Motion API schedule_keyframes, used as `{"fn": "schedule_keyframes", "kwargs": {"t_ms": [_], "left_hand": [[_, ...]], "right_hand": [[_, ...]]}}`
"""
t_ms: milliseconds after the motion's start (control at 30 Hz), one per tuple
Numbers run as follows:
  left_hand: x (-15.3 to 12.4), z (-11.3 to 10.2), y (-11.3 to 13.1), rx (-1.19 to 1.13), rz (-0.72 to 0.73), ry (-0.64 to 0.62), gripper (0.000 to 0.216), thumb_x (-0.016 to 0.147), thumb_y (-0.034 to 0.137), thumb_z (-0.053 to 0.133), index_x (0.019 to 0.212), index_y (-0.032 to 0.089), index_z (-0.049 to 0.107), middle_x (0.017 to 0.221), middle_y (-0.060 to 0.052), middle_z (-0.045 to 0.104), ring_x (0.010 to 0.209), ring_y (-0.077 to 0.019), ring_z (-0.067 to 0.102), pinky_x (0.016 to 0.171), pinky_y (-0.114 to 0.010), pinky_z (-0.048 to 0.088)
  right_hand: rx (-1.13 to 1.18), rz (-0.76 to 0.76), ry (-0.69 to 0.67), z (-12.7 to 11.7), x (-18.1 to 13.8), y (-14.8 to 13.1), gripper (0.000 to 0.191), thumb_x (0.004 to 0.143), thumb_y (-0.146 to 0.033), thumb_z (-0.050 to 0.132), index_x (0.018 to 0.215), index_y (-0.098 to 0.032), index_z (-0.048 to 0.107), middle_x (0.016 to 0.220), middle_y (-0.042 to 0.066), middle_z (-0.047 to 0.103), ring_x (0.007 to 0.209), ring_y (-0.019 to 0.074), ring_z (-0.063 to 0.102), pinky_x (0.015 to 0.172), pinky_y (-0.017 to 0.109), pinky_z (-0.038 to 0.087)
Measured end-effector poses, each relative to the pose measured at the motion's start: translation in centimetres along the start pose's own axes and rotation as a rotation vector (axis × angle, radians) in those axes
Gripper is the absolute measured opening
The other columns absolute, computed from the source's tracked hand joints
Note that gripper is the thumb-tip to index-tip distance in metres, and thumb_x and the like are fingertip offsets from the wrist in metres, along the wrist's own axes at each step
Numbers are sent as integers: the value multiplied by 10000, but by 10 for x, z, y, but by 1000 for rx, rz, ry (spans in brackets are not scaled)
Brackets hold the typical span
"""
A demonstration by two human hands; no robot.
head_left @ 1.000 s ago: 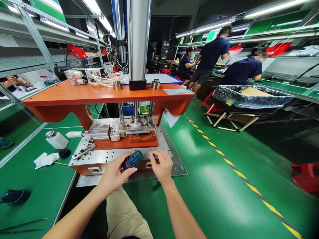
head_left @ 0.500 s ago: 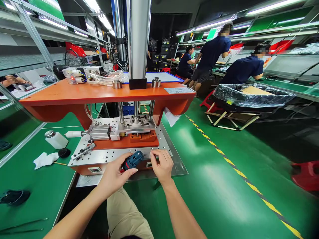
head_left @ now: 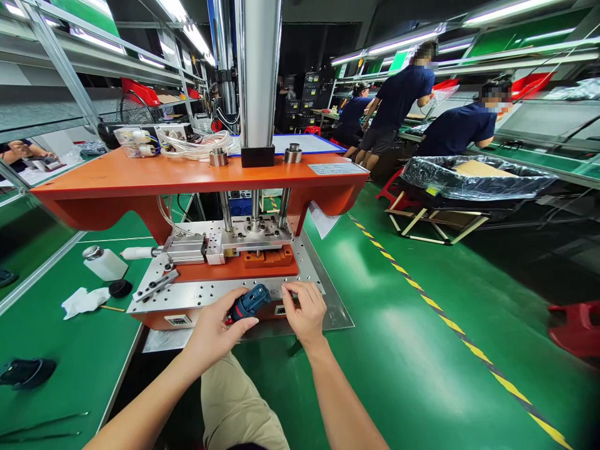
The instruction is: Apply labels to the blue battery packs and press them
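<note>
My left hand (head_left: 216, 329) is wrapped round a small blue tool housing with a red label (head_left: 249, 300), holding it at the front edge of an orange press machine (head_left: 201, 181). My right hand (head_left: 305, 312) rests on the machine's silver base plate (head_left: 206, 290) just right of the housing, its fingers curled down onto the plate edge; what lies under the fingertips is hidden. Behind my hands sits the press fixture (head_left: 255, 240) under a steel column (head_left: 257, 75).
On the green bench to the left stand a white bottle (head_left: 104, 262), a black cap (head_left: 120, 287), a crumpled white cloth (head_left: 84, 301) and a dark part (head_left: 25, 372). Several people in dark blue shirts (head_left: 457, 128) work at benches on the right, beyond a yellow-black floor line (head_left: 422, 294).
The view has drifted slightly. Both hands stay where they were, the left still on the blue housing.
</note>
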State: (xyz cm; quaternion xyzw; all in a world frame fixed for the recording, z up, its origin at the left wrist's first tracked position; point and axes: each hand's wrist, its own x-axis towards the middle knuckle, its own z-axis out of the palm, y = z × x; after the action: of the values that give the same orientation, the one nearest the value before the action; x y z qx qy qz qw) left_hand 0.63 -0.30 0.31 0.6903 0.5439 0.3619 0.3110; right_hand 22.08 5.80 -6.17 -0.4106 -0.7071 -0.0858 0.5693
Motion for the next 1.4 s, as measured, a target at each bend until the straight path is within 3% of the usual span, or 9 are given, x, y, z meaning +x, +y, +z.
{"fn": "schedule_keyframes", "kwargs": {"t_ms": [200, 333, 500, 667, 767, 900, 967, 1133, 1400], "left_hand": [[-1, -1, 1, 26, 26, -3, 441, 880, 461, 657, 1252, 226, 633, 1238, -69, 710, 1124, -263, 677, 944, -361, 560], [1, 0, 0, 22, 46, -6, 456, 872, 450, 674, 1270, 232, 631, 1257, -68, 704, 1151, -271, 668, 965, -372, 557], [3, -7, 1, -22, -6, 13, 456, 831, 432, 716, 1241, 239, 673, 1252, -63, 711, 1151, -284, 671, 947, -378, 573], [12, -29, 7, 51, 95, 59, 440, 844, 411, 717, 1243, 229, 671, 1235, -83, 706, 1126, -272, 674, 970, -376, 560], [34, -37, 13, 166, 211, 67, 430, 856, 389, 712, 1249, 221, 668, 1274, -103, 681, 1170, -282, 650, 1020, -395, 528], [86, -37, 25, 307, 251, 38, 443, 845, 271, 703, 1281, 210, 652, 1279, -104, 689, 1156, -293, 664, 1022, -414, 517], [113, -35, 31, 370, 242, -9, 419, 837, 200, 680, 1255, 217, 670, 1227, -90, 717, 1116, -299, 682, 985, -409, 528], [149, -24, 30, 405, 212, -112, 334, 841, 203, 669, 1172, 207, 713, 1045, -82, 767, 966, -310, 723, 883, -401, 556], [141, 2, 10, 538, 327, -100, 570, 1002, 495, 425, 1443, 143, 510, 1513, -146, 497, 1445, -298, 409, 1217, -494, 282]], "right_hand": [[56, 42, -63, -7, 8, -2, 117, 924, -115, 607, 929, -220, 658, 839, 35, 717, 796, 192, 643, 749, 334, 509], [112, 54, -181, -1, 54, 13, 109, 933, -195, 634, 1025, -229, 681, 989, 49, 718, 949, 213, 638, 864, 366, 509], [44, -25, -515, 35, 125, 45, 321, 748, -236, 808, 1051, -218, 705, 1096, 80, 686, 1101, 291, 585, 977, 466, 473], [106, -59, -754, 56, 145, 60, 294, 638, -175, 871, 872, -196, 693, 911, 48, 715, 945, 269, 639, 837, 405, 526], [136, 10, -589, 46, 132, 54, 270, 774, -219, 783, 1019, -189, 676, 1018, 82, 714, 988, 266, 650, 868, 420, 530], [209, 203, -85, 12, 93, 35, 314, 912, -274, 641, 1217, -207, 617, 1210, 119, 661, 1135, 265, 620, 993, 461, 504], [247, 298, 31, -9, 64, 27, 350, 937, -293, 619, 1276, -211, 595, 1263, 128, 629, 1179, 262, 602, 1036, 471, 488], [293, 533, 73, -56, -8, 27, 413, 927, -345, 645, 1315, -214, 585, 1332, 144, 583, 1209, 283, 603, 1065, 500, 478], [409, 859, 112, -67, -41, 51, 547, 849, -469, 716, 1291, -172, 592, 1267, 148, 658, 1150, 272, 644, 1029, 445, 504]]}}
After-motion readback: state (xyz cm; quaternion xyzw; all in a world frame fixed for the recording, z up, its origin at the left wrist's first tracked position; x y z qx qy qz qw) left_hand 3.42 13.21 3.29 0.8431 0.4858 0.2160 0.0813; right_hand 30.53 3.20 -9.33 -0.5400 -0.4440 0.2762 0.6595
